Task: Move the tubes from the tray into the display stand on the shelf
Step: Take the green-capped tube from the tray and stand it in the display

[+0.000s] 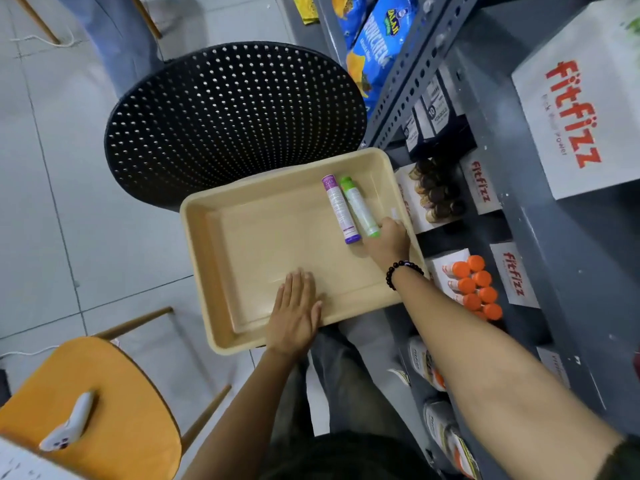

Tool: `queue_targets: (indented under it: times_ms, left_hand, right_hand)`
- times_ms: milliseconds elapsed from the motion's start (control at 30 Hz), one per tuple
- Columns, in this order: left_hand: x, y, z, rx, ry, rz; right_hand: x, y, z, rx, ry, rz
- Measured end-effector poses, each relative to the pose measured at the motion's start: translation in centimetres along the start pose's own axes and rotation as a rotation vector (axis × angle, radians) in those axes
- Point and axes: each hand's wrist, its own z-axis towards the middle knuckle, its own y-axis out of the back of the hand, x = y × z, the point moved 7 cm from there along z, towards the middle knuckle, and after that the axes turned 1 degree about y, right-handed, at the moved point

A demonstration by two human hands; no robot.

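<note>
Two tubes remain right of centre in your tray: the purple tube and the green tube. Your right hand curls onto the green one's near end (grip partly hidden); your left hand lies flat, fingers together, steadying the tray.

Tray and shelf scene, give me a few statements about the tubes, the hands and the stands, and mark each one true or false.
1. Two tubes lie in the tray, a purple tube and a green tube. True.
2. The right hand is at the near end of the green tube. True.
3. The left hand is lifting the purple tube. False: it lies flat on the tray's near edge.
4. The orange-capped tubes stand in a display stand on the shelf. True.
5. The tray sits on the orange chair. False: that chair holds a white controller.
</note>
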Motion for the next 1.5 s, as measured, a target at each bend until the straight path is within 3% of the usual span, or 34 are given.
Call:
queue_targets:
  times_ms: [200,333,433,633,900,1200,1367,1500]
  left_hand:
    - [-0.3,0.1,-0.1,-0.011,-0.021,-0.016]
    - [-0.9,1.0,-0.4,-0.008,-0.080,0.054]
    - [-2.5,2.9,-0.8,-0.025,-0.194,0.117]
    - [-11.8,9.1,-3.1,-0.136,-0.614,0.078]
    - [-24.5,13.2,-5.7,-0.290,-0.905,0.020]
    - [-35.9,10.5,-6.5,-0.265,-1.014,0.108]
    - [-37.3,7.8,-5.1,-0.152,-0.943,0.261]
    - [-37.1,7.1,-4.6,-0.164,-0.919,0.380]
  right_hand:
    - [2.1,4.1,-2.1,-0.225,0.083,0.197]
    - [3.4,7.9,-5.1,-0.290,0.170,0.201]
    - [3.2,11.5,-8.8,-0.377,0.205,0.211]
    - [1.7,20.2,-18.1,-0.524,0.241,0.194]
    - [-4.3,31.9,-30.8,-0.748,0.185,0.167]
    - [-11.6,39.2,-36.6,-0.825,0.075,0.053]
    - [-13.1,41.0,-35.7,-0.776,0.075,0.006]
    - [-13.5,41.6,-34.6,-0.676,0.043,-0.023]
